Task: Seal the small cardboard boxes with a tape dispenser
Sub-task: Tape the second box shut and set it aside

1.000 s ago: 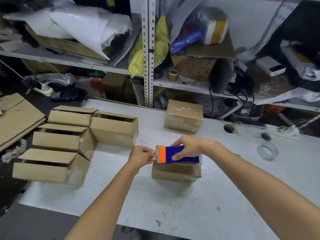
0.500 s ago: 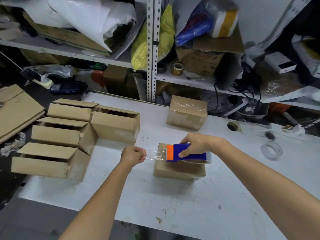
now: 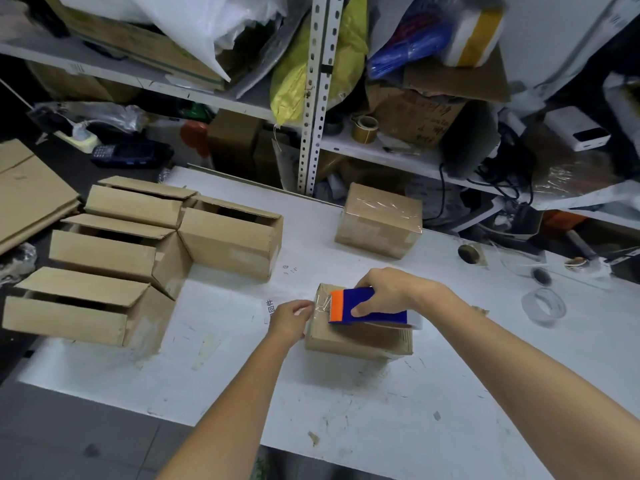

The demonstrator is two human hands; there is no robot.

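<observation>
A small cardboard box (image 3: 353, 337) sits mid-table on the white table (image 3: 346, 393). My right hand (image 3: 388, 292) grips a blue and orange tape dispenser (image 3: 363, 308) resting on the box's top. My left hand (image 3: 289, 318) presses the clear tape end (image 3: 322, 303) against the box's left edge. A taped box (image 3: 379, 220) stands at the back. Several open-flapped boxes (image 3: 138, 251) are grouped at the left.
A clear tape roll (image 3: 543, 306) lies at the right, with smaller roll cores (image 3: 468, 253) behind it. A cluttered metal shelf (image 3: 313, 98) rises behind the table. Flat cardboard (image 3: 24, 188) lies at the far left. The table's front edge is near me.
My left hand, which had pulled the tape out to the left, has come back to the box's left edge. The dispenser stays on the box top.
</observation>
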